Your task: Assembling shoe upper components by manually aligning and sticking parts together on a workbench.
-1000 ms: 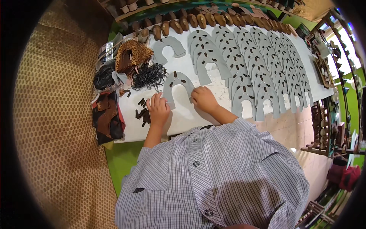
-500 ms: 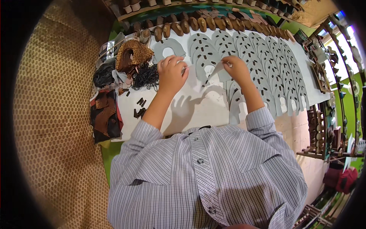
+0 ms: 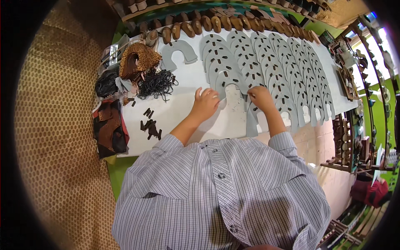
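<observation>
- left hand (image 3: pixel 205 102): grip spread, at 7 o'clock of grey arch (image 3: pixel 230 78)
- right hand (image 3: pixel 261 99): grip pinching its 5 o'clock end
- dark strips (image 3: pixel 151 127) (small heap): surface's (image 3: pixel 175 112) 8 o'clock

I have overlapping columns of cut pieces (image 3: pixel 268 81) on the surface (image 3: pixel 171 114), from its middle rightward. To their left lies a lone piece (image 3: pixel 168 53), behind the string tangle (image 3: pixel 155 86); a strip heap (image 3: pixel 151 128) sits before that tangle. Shoe forms (image 3: pixel 216 24) line the back.

Workroom with long, white-topped desk (image 3: pixel 183 108).
Left: tan-and-brown spotted fabric hanging (image 3: pixel 62 137). Right: bright green wall (image 3: pixel 379 125), dark wooden rack (image 3: pixel 339 167), bright window (image 3: pixel 385 48), pale tiled floor (image 3: pixel 312 146).
</observation>
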The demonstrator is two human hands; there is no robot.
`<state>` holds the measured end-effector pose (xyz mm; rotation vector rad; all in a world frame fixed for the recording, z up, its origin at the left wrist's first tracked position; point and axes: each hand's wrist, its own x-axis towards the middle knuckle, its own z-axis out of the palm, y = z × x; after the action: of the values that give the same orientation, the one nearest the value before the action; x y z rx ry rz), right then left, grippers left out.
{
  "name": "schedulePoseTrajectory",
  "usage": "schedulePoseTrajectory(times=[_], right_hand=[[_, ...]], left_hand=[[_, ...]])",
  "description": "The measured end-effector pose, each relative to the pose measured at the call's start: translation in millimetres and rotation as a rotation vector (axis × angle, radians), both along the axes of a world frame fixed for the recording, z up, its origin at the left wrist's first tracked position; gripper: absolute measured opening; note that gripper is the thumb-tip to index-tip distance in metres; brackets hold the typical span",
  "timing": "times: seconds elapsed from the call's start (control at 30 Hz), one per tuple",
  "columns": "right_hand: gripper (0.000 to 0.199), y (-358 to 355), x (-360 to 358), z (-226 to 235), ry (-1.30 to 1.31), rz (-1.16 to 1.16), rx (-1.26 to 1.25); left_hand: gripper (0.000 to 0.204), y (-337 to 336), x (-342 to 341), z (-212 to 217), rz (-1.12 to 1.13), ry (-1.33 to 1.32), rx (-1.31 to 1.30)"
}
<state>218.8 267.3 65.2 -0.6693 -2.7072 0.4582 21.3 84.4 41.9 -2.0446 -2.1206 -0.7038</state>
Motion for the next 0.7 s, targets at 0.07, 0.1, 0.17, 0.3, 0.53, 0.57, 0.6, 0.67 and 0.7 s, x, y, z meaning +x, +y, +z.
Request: schedulePoseTrajectory(times=[0.07, 0.1, 0.17, 0.3, 0.53, 0.57, 0.6, 0.67, 0.7], right_hand=[[0.013, -9.2, 5.3, -3.0, 0.002, -0.042, -0.038], [0.012, -10.2, 7.2, -5.1, -0.012, -0.046, -0.053], [0.012, -10.7, 8.2, -6.9, -0.027, -0.049, -0.072], [0.019, -8.9, -3.0, -13.4, 0.001, -0.172, -0.118], [0.030, 9.0, -25.9, -44.9, -0.089, -0.531, -0.099], [0.030, 8.4, -28.5, -42.3, -0.088, -0.526, -0.099], [0.030, 7.8, -30.9, -39.6, -0.147, -0.533, -0.134], [0.031, 7.3, -33.9, -33.6, -0.206, -0.541, -0.169], [0.031, 7.3, -34.8, -30.2, -0.205, -0.577, -0.267]], left_hand=[[0.014, -4.3, 7.3, -4.1, -0.049, -0.050, -0.051], [0.014, -4.5, 10.4, -2.7, -0.053, -0.053, -0.056], [0.020, -4.5, 14.3, 1.5, -0.093, -0.110, -0.049], [0.025, 7.0, 11.5, -12.1, 0.067, -0.211, -0.067], [0.031, 44.6, 6.7, -24.5, 0.413, -0.121, -0.192], [0.029, 46.8, 6.4, -24.0, 0.445, -0.111, -0.235], [0.029, 49.4, 4.8, -23.3, 0.449, -0.111, -0.234], [0.022, 54.7, 2.2, -19.0, 0.569, -0.436, -0.287], [0.022, 56.2, 1.5, -15.6, 0.568, -0.436, -0.288]])
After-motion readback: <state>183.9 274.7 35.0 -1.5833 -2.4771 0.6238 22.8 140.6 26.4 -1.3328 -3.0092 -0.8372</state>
